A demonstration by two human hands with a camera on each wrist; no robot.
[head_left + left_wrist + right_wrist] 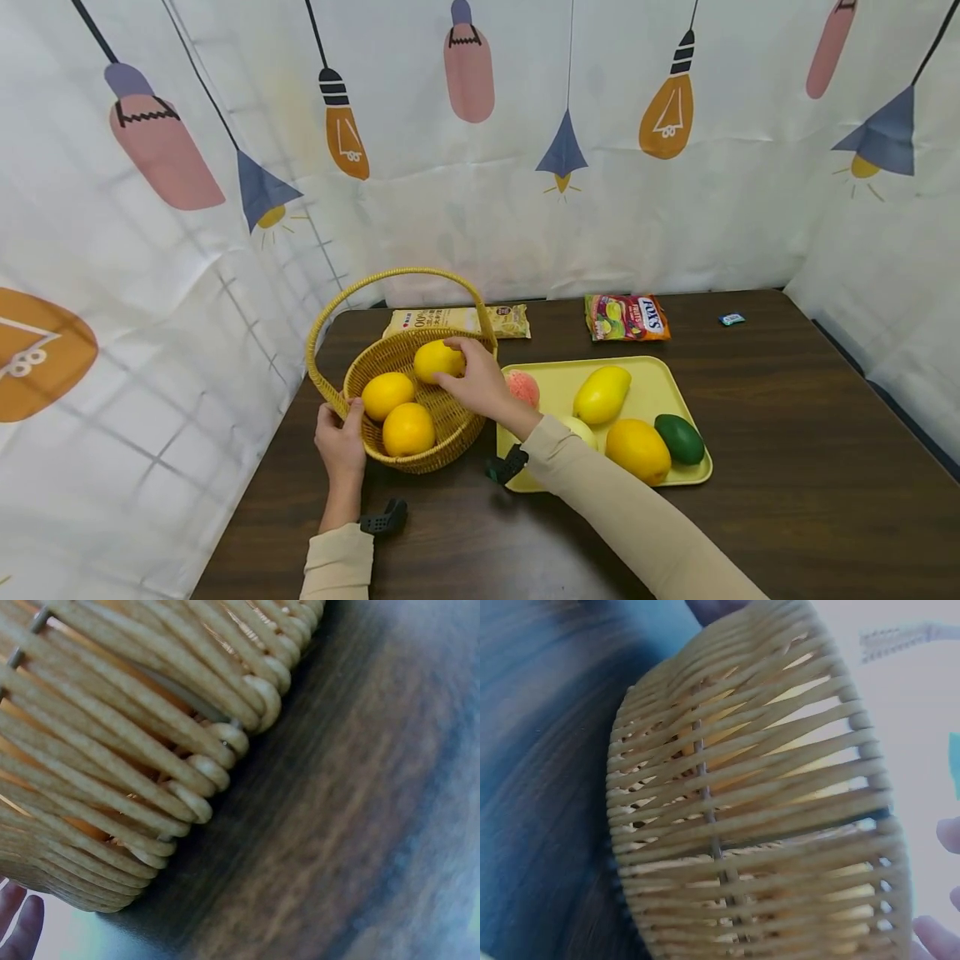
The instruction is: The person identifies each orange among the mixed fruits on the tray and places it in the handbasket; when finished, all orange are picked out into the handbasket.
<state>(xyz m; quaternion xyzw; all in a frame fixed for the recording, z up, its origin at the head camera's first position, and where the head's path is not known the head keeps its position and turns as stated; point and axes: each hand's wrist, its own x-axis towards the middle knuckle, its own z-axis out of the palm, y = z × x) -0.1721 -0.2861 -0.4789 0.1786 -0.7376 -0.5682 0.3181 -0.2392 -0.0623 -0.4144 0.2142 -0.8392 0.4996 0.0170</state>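
A yellow wicker basket (450,447) with a tall arched handle stands on the table at centre-left. At its left side, my left hand (341,443) grips the rim near the handle's foot. My right hand (477,382) reaches in over the right rim and holds a lemon (435,360) between thumb and fingers. Another lemon (387,395) and a rounder orange-yellow fruit (408,430) lie inside. Both wrist views show mostly the woven wall, with left fingertips (26,926) at the lower left corner and right fingertips (935,937) at the right edge.
Right of the basket, a yellow tray (552,379) bears a peach (522,387), a yellow mango (602,395), an orange-yellow fruit (638,451), a green avocado-like fruit (679,439) and a pale fruit (579,430). Behind lie a snack pack (512,322), a candy bag (626,318) and a small blue packet (731,319).
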